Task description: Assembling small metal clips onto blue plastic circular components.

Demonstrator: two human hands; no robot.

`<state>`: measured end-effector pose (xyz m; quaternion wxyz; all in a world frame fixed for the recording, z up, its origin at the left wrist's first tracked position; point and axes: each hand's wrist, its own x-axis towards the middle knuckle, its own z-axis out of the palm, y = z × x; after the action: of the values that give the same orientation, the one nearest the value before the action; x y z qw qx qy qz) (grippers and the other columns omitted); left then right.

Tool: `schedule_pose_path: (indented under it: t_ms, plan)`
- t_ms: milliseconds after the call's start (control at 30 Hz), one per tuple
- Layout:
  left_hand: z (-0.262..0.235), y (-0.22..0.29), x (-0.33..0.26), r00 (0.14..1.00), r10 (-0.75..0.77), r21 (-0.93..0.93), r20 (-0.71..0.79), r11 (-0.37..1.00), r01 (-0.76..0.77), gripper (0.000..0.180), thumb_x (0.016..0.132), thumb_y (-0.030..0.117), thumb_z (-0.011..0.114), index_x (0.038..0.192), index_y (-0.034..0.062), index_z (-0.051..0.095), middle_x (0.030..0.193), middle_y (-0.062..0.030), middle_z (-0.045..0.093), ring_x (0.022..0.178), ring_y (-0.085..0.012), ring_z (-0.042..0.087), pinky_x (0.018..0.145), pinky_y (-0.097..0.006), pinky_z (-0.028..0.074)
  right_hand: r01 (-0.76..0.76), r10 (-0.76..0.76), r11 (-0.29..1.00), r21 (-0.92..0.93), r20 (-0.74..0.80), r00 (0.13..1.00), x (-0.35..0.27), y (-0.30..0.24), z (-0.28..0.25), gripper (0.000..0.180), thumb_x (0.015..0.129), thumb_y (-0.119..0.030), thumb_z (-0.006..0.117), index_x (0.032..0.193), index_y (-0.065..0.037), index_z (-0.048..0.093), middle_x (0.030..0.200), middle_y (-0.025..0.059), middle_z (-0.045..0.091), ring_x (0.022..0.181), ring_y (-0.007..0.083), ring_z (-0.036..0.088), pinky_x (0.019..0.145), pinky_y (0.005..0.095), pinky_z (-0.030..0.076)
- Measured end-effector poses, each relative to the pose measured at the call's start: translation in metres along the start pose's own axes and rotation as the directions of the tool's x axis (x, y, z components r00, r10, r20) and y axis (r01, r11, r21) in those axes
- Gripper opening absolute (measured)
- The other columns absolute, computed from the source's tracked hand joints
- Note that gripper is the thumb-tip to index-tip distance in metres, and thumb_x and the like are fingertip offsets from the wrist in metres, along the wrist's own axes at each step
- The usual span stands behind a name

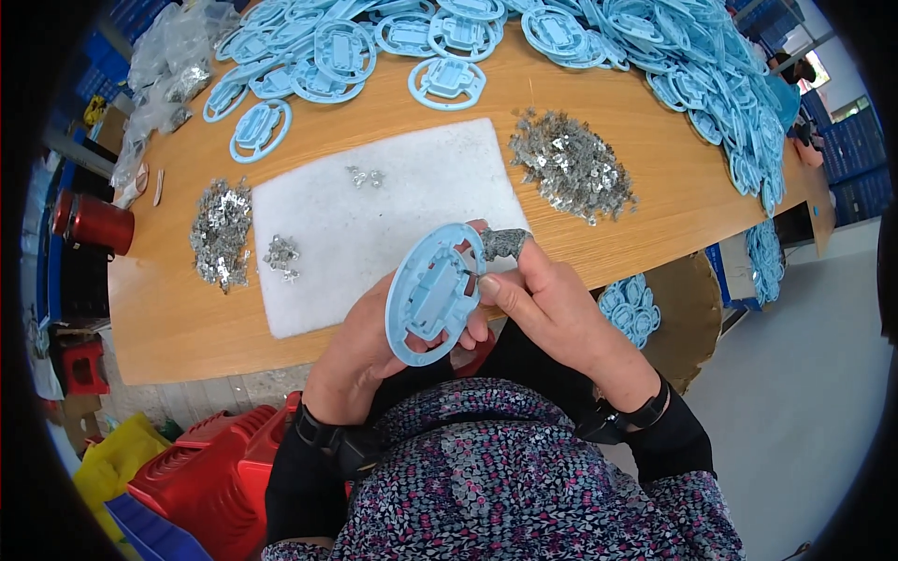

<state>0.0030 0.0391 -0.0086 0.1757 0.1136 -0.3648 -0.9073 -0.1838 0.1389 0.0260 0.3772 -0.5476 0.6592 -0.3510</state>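
Note:
My left hand [351, 341] is closed around a light blue oval plastic frame [435, 294], which is tilted up over the mat's near edge. My right hand [571, 309] is at the frame's right side, thumb bent against its inner edge, with a worn grey wrap [506, 244] on a finger. Something small and dark shows at the thumb tip; I cannot make out what it is. Beneath lies a white padded mat [374, 224], with a few small metal clips [366, 177] at its middle and a small heap of clips [282, 256] on its left.
Piles of small metal clips lie left [222, 234] and right [572, 168] of the mat on the wooden table [187, 346]. Many blue frames [345, 51] cover the far side. A box [687, 323] with more frames stands below right; red stools [210, 477] are at lower left.

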Motion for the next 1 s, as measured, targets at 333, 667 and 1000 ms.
schedule_pose_path:
  t_ms: [333,667,1000]
  plan:
    - [0.006,0.000,0.000,0.998,-0.023,0.057,-0.061,0.998,0.027,0.062,0.104,0.026,0.052,0.156,0.0032,0.029,0.097,-0.0167,0.069,0.082,-0.0228,0.070,0.070,-0.031,0.057,-0.048,0.043,0.993,0.105,0.056,0.997,0.005,0.005,0.000,0.032,0.103,-0.029,0.055,0.098,0.001,0.046,0.086,0.0240,0.068,0.086,0.0386,0.070,0.073,0.0413,0.053]
    - [-0.001,-0.012,0.008,0.996,-0.007,-0.331,0.094,0.943,0.038,0.066,0.104,0.035,0.050,0.159,0.0080,0.025,0.116,-0.0308,0.065,0.089,-0.0377,0.073,0.072,-0.043,0.063,-0.290,0.183,0.746,0.599,0.234,0.955,0.001,0.007,-0.012,0.026,0.104,-0.027,0.057,0.107,-0.002,0.058,0.078,-0.0024,0.062,0.074,0.0059,0.059,0.067,0.0232,0.049]
    - [0.034,-0.024,0.021,0.965,-0.263,-0.212,0.002,0.943,0.257,0.058,0.106,0.039,0.044,0.151,0.0044,0.037,0.124,-0.0290,0.063,0.103,-0.0397,0.070,0.082,-0.048,0.062,-0.182,0.190,0.797,0.575,0.047,0.981,-0.037,0.016,-0.042,0.028,0.100,-0.029,0.065,0.092,-0.002,0.068,0.071,-0.0063,0.057,0.065,0.0014,0.050,0.057,0.0188,0.042]
